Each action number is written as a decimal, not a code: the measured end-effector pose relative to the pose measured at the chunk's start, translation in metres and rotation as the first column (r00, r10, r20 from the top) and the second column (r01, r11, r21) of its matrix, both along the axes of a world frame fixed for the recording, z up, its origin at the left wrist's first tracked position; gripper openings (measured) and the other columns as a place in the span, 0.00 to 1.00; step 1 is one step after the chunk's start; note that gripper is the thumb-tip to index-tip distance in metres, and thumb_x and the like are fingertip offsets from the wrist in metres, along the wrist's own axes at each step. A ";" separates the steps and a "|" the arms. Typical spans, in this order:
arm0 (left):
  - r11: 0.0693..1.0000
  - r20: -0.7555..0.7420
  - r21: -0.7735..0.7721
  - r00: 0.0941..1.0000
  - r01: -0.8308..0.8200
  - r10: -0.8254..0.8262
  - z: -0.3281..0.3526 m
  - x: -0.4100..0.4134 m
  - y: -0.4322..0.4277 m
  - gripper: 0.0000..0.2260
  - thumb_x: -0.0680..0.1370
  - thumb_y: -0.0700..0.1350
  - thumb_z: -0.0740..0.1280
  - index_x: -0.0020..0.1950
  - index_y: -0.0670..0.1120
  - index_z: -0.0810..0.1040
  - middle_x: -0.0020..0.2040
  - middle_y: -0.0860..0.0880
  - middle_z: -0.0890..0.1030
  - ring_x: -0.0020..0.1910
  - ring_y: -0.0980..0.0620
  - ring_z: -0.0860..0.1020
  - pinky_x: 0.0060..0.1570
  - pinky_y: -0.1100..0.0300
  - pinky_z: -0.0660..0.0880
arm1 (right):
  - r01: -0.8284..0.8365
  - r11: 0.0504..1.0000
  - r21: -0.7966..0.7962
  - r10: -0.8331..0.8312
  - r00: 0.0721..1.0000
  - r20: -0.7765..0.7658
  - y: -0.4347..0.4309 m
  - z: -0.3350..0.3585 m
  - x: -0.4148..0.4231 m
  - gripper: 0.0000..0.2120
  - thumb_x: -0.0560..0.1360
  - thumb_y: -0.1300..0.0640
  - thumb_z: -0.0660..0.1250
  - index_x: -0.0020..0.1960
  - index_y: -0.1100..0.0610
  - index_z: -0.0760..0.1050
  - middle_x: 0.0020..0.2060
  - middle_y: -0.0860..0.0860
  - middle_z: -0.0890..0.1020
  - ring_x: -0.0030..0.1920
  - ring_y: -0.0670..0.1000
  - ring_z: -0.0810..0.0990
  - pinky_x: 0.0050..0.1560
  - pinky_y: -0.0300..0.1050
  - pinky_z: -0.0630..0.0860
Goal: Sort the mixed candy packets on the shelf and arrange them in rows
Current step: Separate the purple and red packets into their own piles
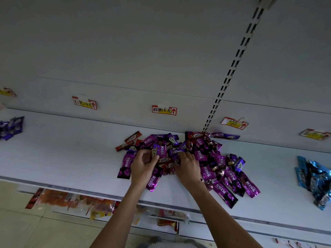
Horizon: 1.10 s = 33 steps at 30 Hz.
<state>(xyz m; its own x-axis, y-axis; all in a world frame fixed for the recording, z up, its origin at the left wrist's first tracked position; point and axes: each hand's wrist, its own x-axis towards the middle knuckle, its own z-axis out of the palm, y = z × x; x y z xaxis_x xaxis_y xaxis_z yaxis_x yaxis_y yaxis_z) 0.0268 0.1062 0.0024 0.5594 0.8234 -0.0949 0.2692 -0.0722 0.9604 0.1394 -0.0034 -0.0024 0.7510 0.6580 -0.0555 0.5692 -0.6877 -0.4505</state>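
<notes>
Purple and red packets (200,154) lie in one mixed heap at the middle of the shelf (62,149), with no rows yet. A purple pile (10,127) far left and a blue pile (313,179) right look already separated. The left hand (143,167) has its fingers curled round a Choco packet (154,153). The right hand (188,169) reaches into the heap, fingertips hidden, so I cannot tell its grip. The lower shelves are blurred.

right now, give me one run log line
step: sorting | left hand: pinches choco packet | right hand: fingers in mixed pile
</notes>
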 end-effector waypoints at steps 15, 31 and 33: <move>0.945 -0.295 0.326 0.952 0.020 0.081 -0.010 -0.006 0.052 0.08 0.75 0.44 0.67 0.51 0.41 0.74 0.45 0.47 0.77 0.45 0.48 0.75 0.43 0.58 0.70 | 0.026 0.997 0.074 -0.015 0.989 -0.147 0.024 0.010 0.031 0.18 0.72 0.66 0.66 0.62 0.59 0.74 0.55 0.54 0.76 0.54 0.55 0.77 0.50 0.49 0.77; 0.954 -0.398 0.299 0.910 0.011 0.114 -0.008 -0.003 0.078 0.13 0.75 0.47 0.68 0.55 0.42 0.74 0.49 0.45 0.80 0.47 0.45 0.79 0.44 0.55 0.73 | 0.175 0.954 0.245 -0.088 0.940 -0.331 0.043 0.020 0.051 0.11 0.75 0.57 0.67 0.55 0.60 0.71 0.44 0.54 0.77 0.38 0.50 0.75 0.38 0.41 0.74; 0.965 -0.438 0.262 0.893 0.016 0.104 -0.008 -0.012 0.084 0.13 0.73 0.48 0.70 0.51 0.42 0.74 0.46 0.45 0.80 0.46 0.45 0.79 0.42 0.56 0.73 | 0.152 0.975 0.162 -0.100 0.951 -0.292 0.053 0.018 0.053 0.15 0.75 0.57 0.67 0.60 0.61 0.71 0.48 0.56 0.79 0.43 0.54 0.78 0.44 0.50 0.78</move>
